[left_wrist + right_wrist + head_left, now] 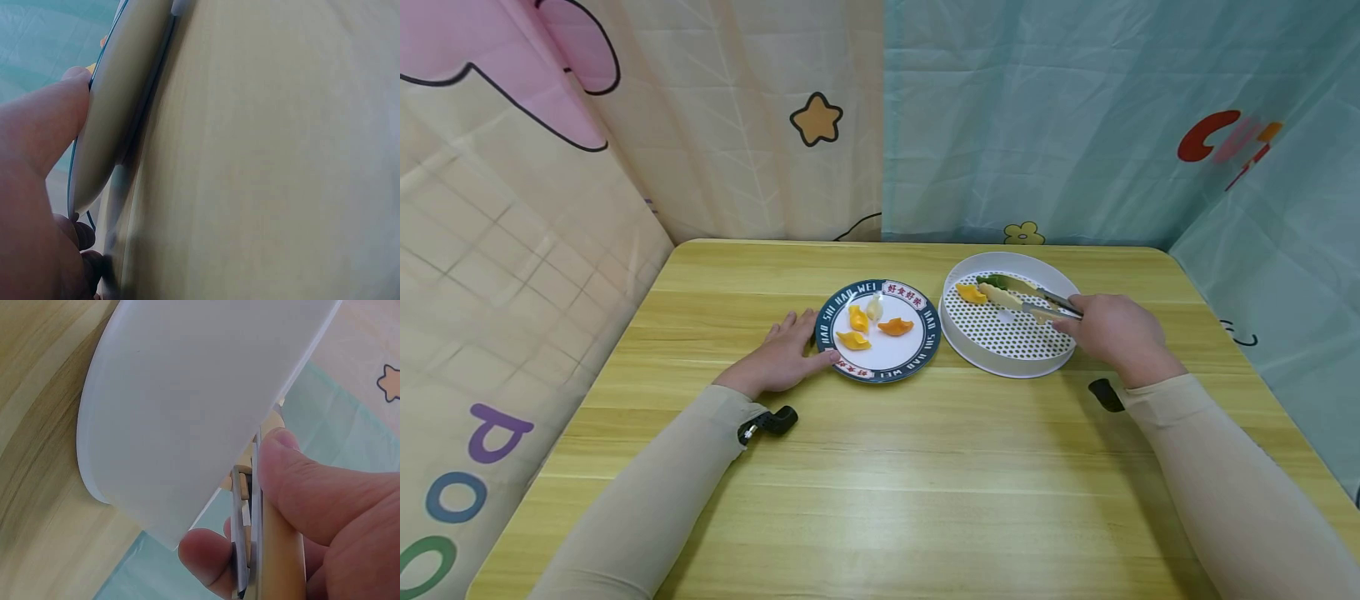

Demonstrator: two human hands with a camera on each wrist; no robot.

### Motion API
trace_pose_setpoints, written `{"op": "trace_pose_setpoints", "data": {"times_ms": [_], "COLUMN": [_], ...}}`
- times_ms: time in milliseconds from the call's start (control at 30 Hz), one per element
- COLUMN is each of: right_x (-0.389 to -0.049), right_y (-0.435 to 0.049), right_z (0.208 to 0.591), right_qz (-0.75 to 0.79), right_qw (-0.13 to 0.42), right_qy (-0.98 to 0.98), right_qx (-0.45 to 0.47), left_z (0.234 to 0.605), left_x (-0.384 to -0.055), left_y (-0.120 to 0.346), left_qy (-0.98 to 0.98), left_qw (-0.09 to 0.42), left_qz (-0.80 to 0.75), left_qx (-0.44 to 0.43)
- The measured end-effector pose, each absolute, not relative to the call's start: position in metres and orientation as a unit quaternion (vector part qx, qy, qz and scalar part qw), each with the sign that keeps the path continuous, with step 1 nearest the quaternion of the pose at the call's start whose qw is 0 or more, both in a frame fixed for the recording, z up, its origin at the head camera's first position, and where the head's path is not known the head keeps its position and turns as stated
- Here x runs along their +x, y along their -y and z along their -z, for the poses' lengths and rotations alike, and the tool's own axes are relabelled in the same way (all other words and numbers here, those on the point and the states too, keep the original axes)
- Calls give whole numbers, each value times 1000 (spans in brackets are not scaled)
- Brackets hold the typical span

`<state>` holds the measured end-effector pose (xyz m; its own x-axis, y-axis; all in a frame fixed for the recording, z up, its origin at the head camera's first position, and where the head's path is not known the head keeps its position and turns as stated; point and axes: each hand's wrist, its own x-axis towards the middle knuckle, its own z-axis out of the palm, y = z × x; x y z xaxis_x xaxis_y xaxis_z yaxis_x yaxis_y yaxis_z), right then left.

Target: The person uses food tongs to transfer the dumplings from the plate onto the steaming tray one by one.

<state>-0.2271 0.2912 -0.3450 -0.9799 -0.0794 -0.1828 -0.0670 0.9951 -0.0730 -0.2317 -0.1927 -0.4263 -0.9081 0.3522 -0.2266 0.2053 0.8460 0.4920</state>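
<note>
Head view first: looking down at a yellowish wood-grain table [880, 492], with cloth hung round the back and sides, beige curtain [737, 125] on the left with an orange star [817, 119], teal curtain [1037, 125] on the right with a little yellow flower [1023, 234] just behind the table edge. On to the containers: a round plate [887, 357] with a dark blue lettered rim, holding four dumpling-looking pieces [896, 327], one pale, the rest yellow to orange. Right beside it, a white round basket [977, 357] with a holey bottom, with a yellow piece [972, 293] and something green [988, 282] inside, both toward the far left, close to the tips of the tongs [1052, 312]. Left hand [782, 354] resting next to the plate, fingers fairly straight and spread, thumb touching the rim, nothing gripped. Right hand [1120, 333] closed round the tongs, reaching in over the basket wall; can't tell about any hold at the tips. Left wrist view: mostly tabletop, plus the pale underside of the plate, thumb against its edge, fingertips lower down near the same edge. Right wrist view: the basket's smooth outer wall, tongs pinched between thumb and fingers, teal cloth behind.
</note>
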Motion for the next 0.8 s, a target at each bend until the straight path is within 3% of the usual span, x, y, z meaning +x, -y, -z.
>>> {"op": "trace_pose_setpoints", "data": {"times_ms": [500, 800], "right_x": [-223, -209], "right_y": [-298, -285], "right_z": [341, 325], "right_qz": [65, 87], "right_qw": [102, 29], "right_qy": [-993, -994], "right_qx": [-9, -52], "left_z": [428, 427], "left_x": [-231, -231], "left_y": [192, 192], "left_qy": [-947, -948], "left_qw": [159, 157], "left_qz": [-238, -237], "left_qx": [142, 142]}}
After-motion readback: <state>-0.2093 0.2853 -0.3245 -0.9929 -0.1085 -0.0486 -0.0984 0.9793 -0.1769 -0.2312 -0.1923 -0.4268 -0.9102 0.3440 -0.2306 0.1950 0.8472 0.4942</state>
